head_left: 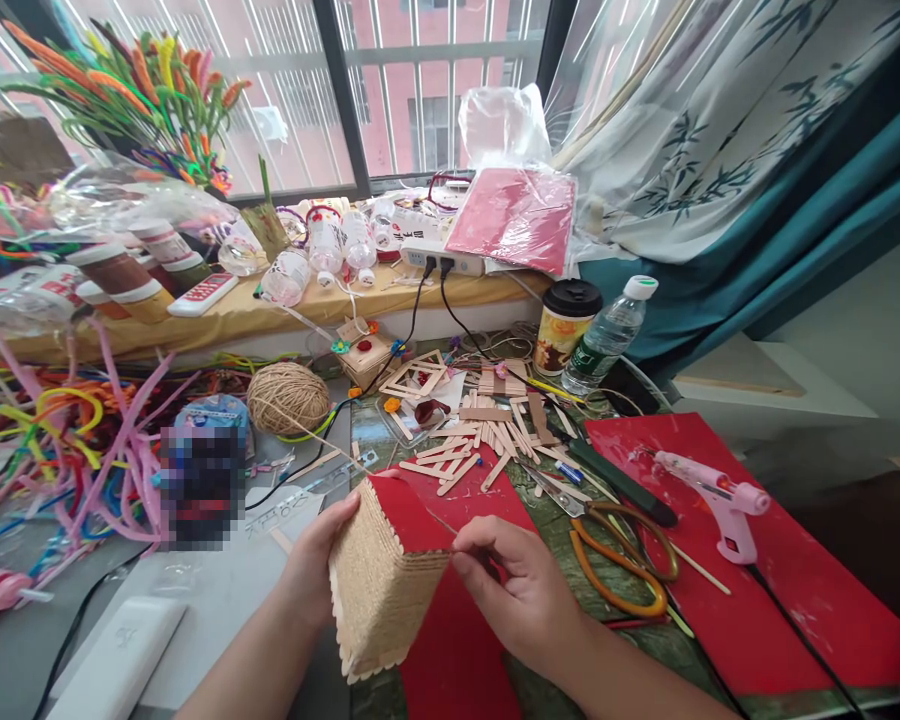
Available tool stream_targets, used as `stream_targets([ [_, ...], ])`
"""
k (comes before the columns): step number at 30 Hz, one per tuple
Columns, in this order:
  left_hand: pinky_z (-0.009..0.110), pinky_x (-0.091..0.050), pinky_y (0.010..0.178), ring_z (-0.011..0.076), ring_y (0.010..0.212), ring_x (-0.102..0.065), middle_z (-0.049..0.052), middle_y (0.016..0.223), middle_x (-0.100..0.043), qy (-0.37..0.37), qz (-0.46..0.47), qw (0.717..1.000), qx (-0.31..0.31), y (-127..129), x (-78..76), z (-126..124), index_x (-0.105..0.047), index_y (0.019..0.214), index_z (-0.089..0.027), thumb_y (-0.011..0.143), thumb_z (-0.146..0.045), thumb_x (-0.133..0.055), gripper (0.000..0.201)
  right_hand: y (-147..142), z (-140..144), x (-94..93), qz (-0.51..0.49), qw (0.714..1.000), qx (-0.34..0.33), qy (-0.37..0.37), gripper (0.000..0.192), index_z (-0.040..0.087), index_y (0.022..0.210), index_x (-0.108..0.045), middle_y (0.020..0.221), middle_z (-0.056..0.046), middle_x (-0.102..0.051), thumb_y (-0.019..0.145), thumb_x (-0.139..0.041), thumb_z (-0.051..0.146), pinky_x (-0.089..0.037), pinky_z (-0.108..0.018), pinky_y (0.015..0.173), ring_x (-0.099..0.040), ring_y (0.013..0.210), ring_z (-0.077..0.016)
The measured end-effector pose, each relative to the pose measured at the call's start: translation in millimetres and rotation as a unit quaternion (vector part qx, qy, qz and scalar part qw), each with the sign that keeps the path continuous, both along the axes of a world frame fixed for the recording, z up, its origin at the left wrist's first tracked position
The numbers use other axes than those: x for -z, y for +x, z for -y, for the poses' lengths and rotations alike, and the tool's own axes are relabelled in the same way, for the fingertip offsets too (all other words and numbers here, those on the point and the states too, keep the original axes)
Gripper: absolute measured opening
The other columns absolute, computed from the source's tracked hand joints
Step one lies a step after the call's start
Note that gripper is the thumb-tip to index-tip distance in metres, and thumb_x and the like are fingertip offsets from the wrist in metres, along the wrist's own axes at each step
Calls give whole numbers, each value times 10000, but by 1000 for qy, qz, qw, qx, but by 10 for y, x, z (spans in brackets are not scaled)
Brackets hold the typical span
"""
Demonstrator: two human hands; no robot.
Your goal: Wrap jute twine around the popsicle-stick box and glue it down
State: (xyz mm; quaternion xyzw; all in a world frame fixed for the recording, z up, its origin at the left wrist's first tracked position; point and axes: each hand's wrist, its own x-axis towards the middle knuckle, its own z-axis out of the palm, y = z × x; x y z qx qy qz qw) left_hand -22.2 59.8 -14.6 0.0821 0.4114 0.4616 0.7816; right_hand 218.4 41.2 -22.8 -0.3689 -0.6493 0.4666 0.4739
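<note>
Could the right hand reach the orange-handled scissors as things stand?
Probably yes: the scissors lie close beside the right hand, handles exposed, though it is busy at the box's edge.

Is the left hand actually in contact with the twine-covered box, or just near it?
Touching. The head view shows the left hand against the side of the twine-covered box, thumb at its upper edge.

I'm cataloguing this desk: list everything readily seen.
Box: one, tan and red, front centre
Twine ball: one, tan, left
Wooden sticks: many, pale, centre
Scissors: one pair, orange-handled, right
Sheets: two, red, centre and right
Glue gun: one, pink, right sheet
Lidded cup: one, yellow-black, back right
Capped bottle: one, clear, beside cup
Fuzzy stems: many, multicoloured, left
Bouquet: one, multicoloured, window
Power strip: one, white, windowsill
Left hand: one, bare, holding box
Right hand: one, bare, at box corner
</note>
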Motion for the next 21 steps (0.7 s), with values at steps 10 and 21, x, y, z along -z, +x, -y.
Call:
stream_targets([
  [10,475,-594,1009,355,1047,-795,132,1116,-826,40,-1,999,4,-44,33,2,-578,1475,-147,902,-270,-683,595,11,-1,-29,4,998,-1,57,60,221,936,-669,739,15,-625,983,-636,201,-433,-235,619,-553,642,-130],
  [21,326,-606,780,283,893,-779,113,1086,-790,228,-20,963,144,-351,51,25,-623,1399,-178,753,-422,-867,732,78,-88,-153,89,970,-218,66,130,186,952,-704,802,-14,-659,1023,-626,261,-458,-249,723,-585,733,-144],
])
